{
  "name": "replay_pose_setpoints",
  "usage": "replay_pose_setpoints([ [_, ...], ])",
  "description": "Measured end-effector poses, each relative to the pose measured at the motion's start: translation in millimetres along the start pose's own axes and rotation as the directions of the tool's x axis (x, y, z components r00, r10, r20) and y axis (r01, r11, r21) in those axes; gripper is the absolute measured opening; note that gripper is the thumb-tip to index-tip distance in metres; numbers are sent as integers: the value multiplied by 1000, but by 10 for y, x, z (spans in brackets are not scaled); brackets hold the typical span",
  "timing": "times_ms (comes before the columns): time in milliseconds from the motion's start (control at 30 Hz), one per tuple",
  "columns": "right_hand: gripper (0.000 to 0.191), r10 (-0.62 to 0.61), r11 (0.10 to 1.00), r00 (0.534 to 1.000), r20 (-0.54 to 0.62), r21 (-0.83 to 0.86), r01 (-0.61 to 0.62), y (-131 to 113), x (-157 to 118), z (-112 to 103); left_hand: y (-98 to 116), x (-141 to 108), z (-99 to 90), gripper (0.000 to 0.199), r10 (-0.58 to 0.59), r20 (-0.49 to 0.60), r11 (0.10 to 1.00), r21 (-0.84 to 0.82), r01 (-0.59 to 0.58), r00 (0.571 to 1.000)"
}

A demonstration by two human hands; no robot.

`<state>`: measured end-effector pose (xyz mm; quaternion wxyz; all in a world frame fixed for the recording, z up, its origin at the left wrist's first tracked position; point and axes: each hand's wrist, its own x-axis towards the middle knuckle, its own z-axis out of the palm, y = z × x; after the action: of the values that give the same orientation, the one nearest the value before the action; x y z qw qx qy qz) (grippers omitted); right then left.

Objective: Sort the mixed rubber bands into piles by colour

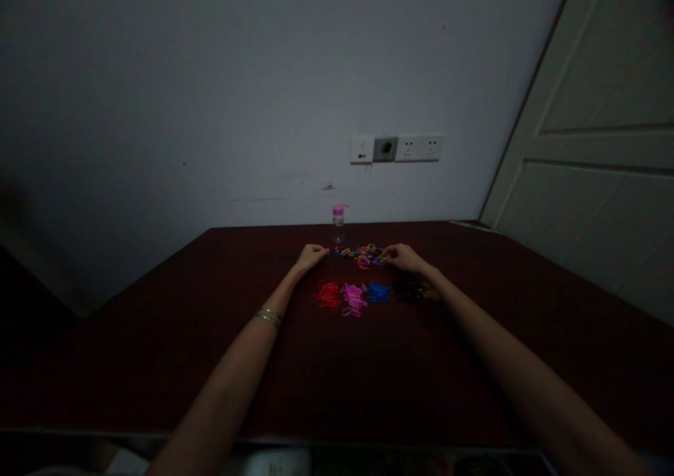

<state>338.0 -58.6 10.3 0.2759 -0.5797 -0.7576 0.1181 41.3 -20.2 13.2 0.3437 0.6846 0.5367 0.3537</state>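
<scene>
A mixed pile of small, brightly coloured rubber bands (366, 255) lies on the dark red table between my two hands. At its left end, my left hand (312, 255) rests with its fingers drawn together; whatever is in them is too small to make out. My right hand (403, 257) touches the pile's right edge, fingertips pinched, their contents hidden. Nearer to me are separate heaps: red bands (328, 295), pink bands (353, 299), blue bands (378, 293), black bands (408, 291) and yellow bands (430, 291). The last two lie below my right wrist.
Behind the mixed pile stands a small clear bottle (338, 227) with a pink cap. The table (368, 378) reaches back to a pale wall with sockets (420, 148). A panelled door (595, 139) is at the right. Beneath the table's front edge, several objects show dimly.
</scene>
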Motion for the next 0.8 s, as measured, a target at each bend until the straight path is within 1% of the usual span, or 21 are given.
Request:
replay_pose_setpoints([
  [100,23,-9,1000,1000,-10,17,9,-17,-22,-21,48,9,-15,33,-10,38,1000,11,10,999],
  [133,23,-6,1000,1000,-15,27,7,-21,-28,-28,85,6,-23,31,2,78,1000,19,-3,997],
  [200,24,6,999,1000,-24,53,-5,-30,-41,-46,195,-14,-36,27,47,219,997,42,-58,975],
  [233,25,14,998,1000,-27,67,-13,-37,-48,-56,265,-33,-36,25,74,312,994,51,-94,947],
  [267,25,23,996,999,-29,82,-20,-47,-58,-68,339,-58,-29,24,97,408,990,56,-131,908],
  [333,27,33,993,999,-25,112,-30,-75,-85,-97,486,-119,12,24,125,568,980,57,-191,814],
  [400,29,42,989,999,-16,140,-39,-110,-123,-129,600,-179,82,27,128,669,974,52,-219,732],
  [433,29,46,987,999,-9,151,-45,-128,-145,-143,638,-202,122,28,126,702,973,49,-224,701],
  [467,29,50,985,999,-2,163,-49,-145,-169,-157,662,-220,161,29,123,725,973,47,-227,677],
  [533,29,54,979,998,8,194,-55,-172,-221,-177,674,-236,228,29,128,750,969,44,-241,649],
  [667,26,31,962,999,28,272,-38,-213,-331,-210,637,-228,294,27,153,755,959,43,-281,638],
  [800,22,-3,943,996,87,333,-27,-306,-413,-276,656,-255,319,23,146,765,949,69,-306,627],
])
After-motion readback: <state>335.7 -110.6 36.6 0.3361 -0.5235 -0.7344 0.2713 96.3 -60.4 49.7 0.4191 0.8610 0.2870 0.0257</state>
